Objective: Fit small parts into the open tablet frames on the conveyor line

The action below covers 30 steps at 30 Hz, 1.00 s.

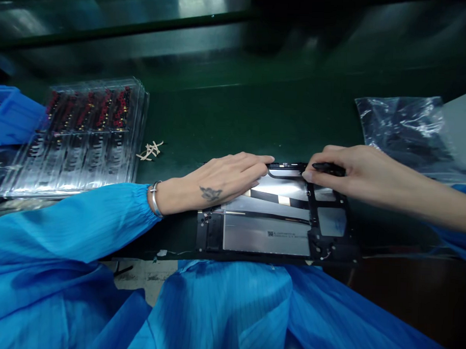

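Observation:
An opened tablet-like device (267, 237) lies near the front edge of the bench, its black frame around a silvery metal back with flat black cables. Across its upper left part rests my left hand (236, 174), fingers stretched out and fingertips at the top edge beside a thin black cable (282, 175). My right hand (338, 165) is closed around a slim black tool (328, 169), whose working tip is hidden by the fingers. Its fingertips touch the device's upper edge, right of the left hand's fingertips.
Stacked clear plastic trays (77, 138) with small red and black parts stand at left, beside a blue bin (13, 116). Small pale strips (150, 150) lie on the green bench (250, 114). A clear plastic bag (405, 124) lies at right.

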Motion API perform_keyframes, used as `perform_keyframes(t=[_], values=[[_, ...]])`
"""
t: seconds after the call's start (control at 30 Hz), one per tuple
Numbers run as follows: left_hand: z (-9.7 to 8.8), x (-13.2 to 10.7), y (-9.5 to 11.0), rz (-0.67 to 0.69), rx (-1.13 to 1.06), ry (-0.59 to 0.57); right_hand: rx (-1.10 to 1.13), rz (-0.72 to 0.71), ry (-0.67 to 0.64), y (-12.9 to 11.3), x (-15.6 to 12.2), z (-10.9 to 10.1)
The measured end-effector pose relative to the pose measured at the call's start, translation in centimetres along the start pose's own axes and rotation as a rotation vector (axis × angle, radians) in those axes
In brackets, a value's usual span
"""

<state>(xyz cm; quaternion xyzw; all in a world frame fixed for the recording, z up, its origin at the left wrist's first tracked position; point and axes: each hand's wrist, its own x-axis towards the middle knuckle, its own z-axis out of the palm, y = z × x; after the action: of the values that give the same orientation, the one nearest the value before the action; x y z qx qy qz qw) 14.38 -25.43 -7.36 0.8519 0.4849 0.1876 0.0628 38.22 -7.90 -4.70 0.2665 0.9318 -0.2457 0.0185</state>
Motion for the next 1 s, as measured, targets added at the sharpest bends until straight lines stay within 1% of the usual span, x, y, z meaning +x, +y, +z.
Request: perform_keyframes(t=[0.13, 0.33, 0.43, 0.6, 0.7, 0.77, 0.87, 1.0], values=[[0.3, 0.0, -0.2, 0.014, 0.037, -0.019, 0.014, -0.021, -0.005, 0.2, 0.1, 0.0], [-0.1, 0.3, 0.1, 0.024, 0.1, -0.045, 0.0, -0.022, -0.048, 0.0, 0.0, -0.4], [-0.4, 0.5, 0.1, 0.067, 0.207, -0.056, 0.025, -0.012, -0.047, 0.0, 0.0, -0.3], [-0.7, 1.4, 0.1, 0.209, 0.47, -0.037, 0.088, -0.002, -0.007, -0.2, -0.1, -0.4], [-0.8, 1.8, 0.4, 0.252, 0.547, -0.019, 0.126, -0.006, -0.02, -0.5, -0.1, -0.5], [-1.0, 1.8, 0.5, 0.268, 0.558, -0.009, 0.14, -0.015, -0.025, -0.6, -0.1, -0.6], [-1.2, 1.5, 0.5, 0.265, 0.514, -0.006, 0.134, -0.035, -0.017, -0.6, -0.1, -0.6], [-1.4, 1.0, 0.2, 0.244, 0.45, 0.022, 0.056, -0.073, 0.0, -0.5, -0.1, -0.3]])
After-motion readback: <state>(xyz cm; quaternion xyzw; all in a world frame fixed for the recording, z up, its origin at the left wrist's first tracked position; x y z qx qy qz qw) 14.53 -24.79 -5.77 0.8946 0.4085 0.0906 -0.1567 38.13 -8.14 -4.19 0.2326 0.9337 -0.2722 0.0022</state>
